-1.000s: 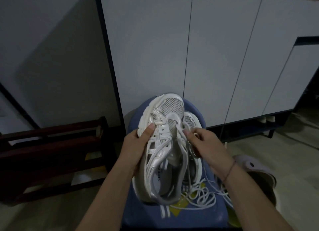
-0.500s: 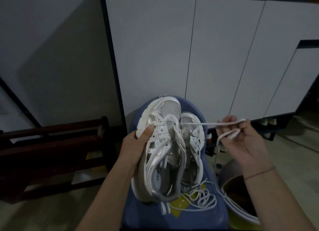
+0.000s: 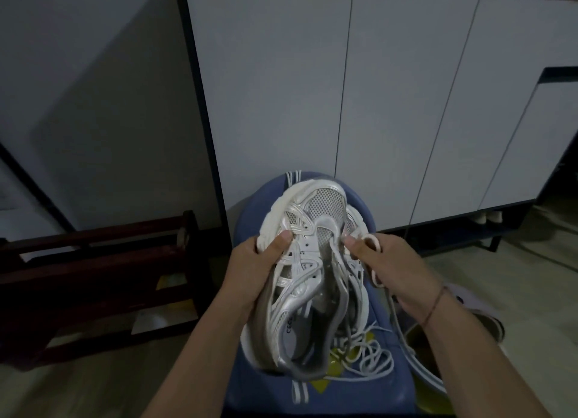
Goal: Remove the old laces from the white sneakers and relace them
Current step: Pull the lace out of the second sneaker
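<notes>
My left grip curls round the upper sneaker, over the middle of the blue stool. My right grip pinches one lace. Two sneakers counted; the second sneaker is mostly hidden. Loose laces tangle near the stool's right edge, count unclear.

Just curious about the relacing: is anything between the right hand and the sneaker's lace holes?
Nothing visible. The right hand, holding the lace, is right at the tongue of the sneaker; the left hand grips the opposite side.
</notes>
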A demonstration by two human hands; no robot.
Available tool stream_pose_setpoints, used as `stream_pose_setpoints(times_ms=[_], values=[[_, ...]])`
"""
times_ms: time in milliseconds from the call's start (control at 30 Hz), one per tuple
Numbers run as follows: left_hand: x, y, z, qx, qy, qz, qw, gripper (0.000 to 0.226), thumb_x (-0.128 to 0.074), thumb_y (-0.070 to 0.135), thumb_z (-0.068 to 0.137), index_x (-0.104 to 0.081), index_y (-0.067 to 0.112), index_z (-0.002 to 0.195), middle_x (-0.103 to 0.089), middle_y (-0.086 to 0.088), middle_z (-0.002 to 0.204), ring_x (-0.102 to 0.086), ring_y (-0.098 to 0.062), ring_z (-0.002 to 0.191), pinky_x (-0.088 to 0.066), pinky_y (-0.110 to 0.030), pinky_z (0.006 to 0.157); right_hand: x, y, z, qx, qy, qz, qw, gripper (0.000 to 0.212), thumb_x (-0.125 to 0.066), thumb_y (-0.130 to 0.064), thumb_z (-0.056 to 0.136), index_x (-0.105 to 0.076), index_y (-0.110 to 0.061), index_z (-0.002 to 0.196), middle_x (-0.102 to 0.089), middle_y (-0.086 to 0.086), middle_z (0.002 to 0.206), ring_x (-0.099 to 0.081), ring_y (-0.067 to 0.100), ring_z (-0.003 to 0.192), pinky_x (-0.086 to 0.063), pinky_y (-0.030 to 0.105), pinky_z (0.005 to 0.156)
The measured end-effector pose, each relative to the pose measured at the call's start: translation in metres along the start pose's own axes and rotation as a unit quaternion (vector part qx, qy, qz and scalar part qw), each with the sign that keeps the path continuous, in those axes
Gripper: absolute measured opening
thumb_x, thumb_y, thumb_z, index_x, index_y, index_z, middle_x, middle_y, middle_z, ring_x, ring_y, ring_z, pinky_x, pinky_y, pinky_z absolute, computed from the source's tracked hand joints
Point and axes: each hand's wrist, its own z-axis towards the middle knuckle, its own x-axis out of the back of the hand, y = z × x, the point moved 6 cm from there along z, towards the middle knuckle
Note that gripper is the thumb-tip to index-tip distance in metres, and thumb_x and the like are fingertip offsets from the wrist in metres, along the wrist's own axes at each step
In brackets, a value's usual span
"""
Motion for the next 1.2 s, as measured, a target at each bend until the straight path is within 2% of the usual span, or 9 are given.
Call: stream_pose_setpoints(times_ms=[100, 267, 333, 433, 567, 867, 933, 1133, 1200], values=[[0.002, 0.001, 0.0, 0.008, -0.002, -0.019, 1.0, 0.028, -0.071, 0.038, 0.085, -0.073, 0.014, 0.098, -0.078, -0.002, 0.087, -0.075, -0.018, 0.081, -0.058, -0.027, 0.069, 0.008, 0.005, 0.002, -0.039, 0.02, 0.248, 0.968, 0.039, -0.049, -0.022, 0.097, -0.053, -0.014, 0.059, -0.035, -0.002, 0.05, -0.029, 0.008, 0.045, -0.026, 0.016, 0.042], [0.009, 0.0, 0.003, 0.024, 0.023, -0.04, 0.999, 0.035, -0.071, 0.045, 0.082, -0.074, 0.015, 0.1, -0.077, -0.005, 0.091, -0.074, -0.023, 0.087, -0.058, -0.039, 0.084, 0.043, 0.013, 0.011, -0.053, 0.1, 0.604, 0.789, 0.035, -0.044, -0.028, 0.097, -0.056, -0.012, 0.069, -0.065, 0.004, 0.069, -0.062, 0.016, 0.073, -0.044, 0.03, 0.089], [0.007, 0.0, 0.003, 0.022, 0.021, -0.037, 0.999, 0.034, -0.072, 0.042, 0.083, -0.074, 0.014, 0.102, -0.077, -0.005, 0.091, -0.074, -0.023, 0.087, -0.058, -0.04, 0.086, 0.043, 0.011, 0.011, -0.053, 0.08, 0.643, 0.76, 0.037, -0.041, -0.03, 0.097, -0.054, -0.013, 0.067, -0.065, 0.004, 0.067, -0.067, 0.016, 0.067, -0.057, 0.037, 0.078], [0.0, 0.0, 0.0, 0.019, 0.006, -0.038, 0.999, 0.031, -0.072, 0.038, 0.084, -0.074, 0.013, 0.102, -0.077, -0.005, 0.092, -0.074, -0.022, 0.085, -0.059, -0.036, 0.081, 0.025, 0.009, 0.011, -0.077, 0.045, 0.544, 0.835, 0.042, -0.038, -0.019, 0.097, -0.041, -0.017, 0.055, -0.038, -0.001, 0.049, -0.033, 0.009, 0.035, -0.038, 0.016, 0.038], [-0.006, 0.003, -0.004, -0.002, -0.004, -0.013, 1.0, 0.025, -0.072, 0.034, 0.084, -0.072, 0.011, 0.094, -0.077, -0.003, 0.084, -0.074, -0.014, 0.072, -0.055, -0.021, 0.058, -0.005, 0.015, 0.008, -0.096, 0.018, 0.266, 0.959, 0.031, -0.043, -0.025, 0.099, -0.039, -0.019, 0.069, -0.03, -0.005, 0.046, -0.021, 0.007, 0.036, -0.018, 0.014, 0.036], [-0.003, -0.001, -0.003, 0.005, 0.009, 0.005, 1.0, 0.029, -0.074, 0.037, 0.082, -0.073, 0.01, 0.094, -0.077, -0.004, 0.086, -0.074, -0.02, 0.081, -0.06, -0.03, 0.073, -0.001, 0.006, 0.001, -0.055, -0.063, 0.079, 0.993, 0.029, -0.058, -0.029, 0.092, -0.058, -0.002, 0.081, -0.038, 0.0, 0.052, -0.034, 0.01, 0.046, -0.031, 0.016, 0.044], [-0.005, 0.0, -0.004, 0.02, 0.001, -0.031, 0.999, 0.025, -0.071, 0.036, 0.085, -0.074, 0.014, 0.096, -0.078, -0.003, 0.089, -0.074, -0.019, 0.082, -0.059, -0.03, 0.074, 0.008, 0.006, 0.002, -0.063, 0.006, 0.242, 0.968, 0.025, -0.053, -0.018, 0.095, -0.053, -0.005, 0.074, -0.042, 0.004, 0.056, -0.038, 0.012, 0.05, -0.034, 0.018, 0.044], [0.001, 0.001, -0.002, 0.022, 0.017, -0.048, 0.998, 0.021, -0.071, 0.037, 0.085, -0.074, 0.017, 0.092, -0.078, -0.003, 0.086, -0.075, -0.02, 0.081, -0.058, -0.029, 0.072, 0.053, 0.012, 0.007, -0.054, 0.13, 0.63, 0.764, 0.025, -0.045, -0.029, 0.094, -0.054, -0.018, 0.073, -0.068, 0.001, 0.08, -0.067, 0.013, 0.083, -0.05, 0.035, 0.079], [0.001, -0.001, -0.001, 0.027, 0.017, -0.048, 0.998, 0.024, -0.072, 0.037, 0.085, -0.074, 0.015, 0.094, -0.077, -0.004, 0.086, -0.075, -0.021, 0.08, -0.058, -0.03, 0.072, 0.055, 0.016, 0.008, -0.065, 0.118, 0.667, 0.733, 0.023, -0.052, -0.032, 0.085, -0.05, -0.017, 0.067, -0.064, 0.001, 0.068, -0.067, 0.012, 0.065, -0.057, 0.036, 0.067]])
